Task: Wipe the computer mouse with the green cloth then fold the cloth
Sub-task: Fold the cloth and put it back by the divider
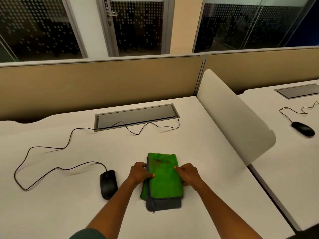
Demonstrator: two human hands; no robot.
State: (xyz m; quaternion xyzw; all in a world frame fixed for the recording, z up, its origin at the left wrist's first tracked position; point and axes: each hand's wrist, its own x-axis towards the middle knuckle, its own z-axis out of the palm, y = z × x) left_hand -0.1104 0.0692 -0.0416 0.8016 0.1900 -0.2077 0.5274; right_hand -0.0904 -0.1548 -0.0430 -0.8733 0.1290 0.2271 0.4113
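Note:
The green cloth [163, 178] lies folded on the white desk in front of me, its grey underside showing along the near edge and left side. My left hand [140, 173] grips the cloth's left edge, thumb on top. On the right edge sits my right hand [188, 173], fingers curled and pinching the fabric. A black wired computer mouse [108, 184] rests on the desk to the left of my left forearm, untouched.
The mouse cable [51, 149] snakes across the desk to a grey cable hatch [136, 116] at the back. A white divider panel [233, 116] stands on the right. A second black mouse [303, 128] lies on the neighbouring desk.

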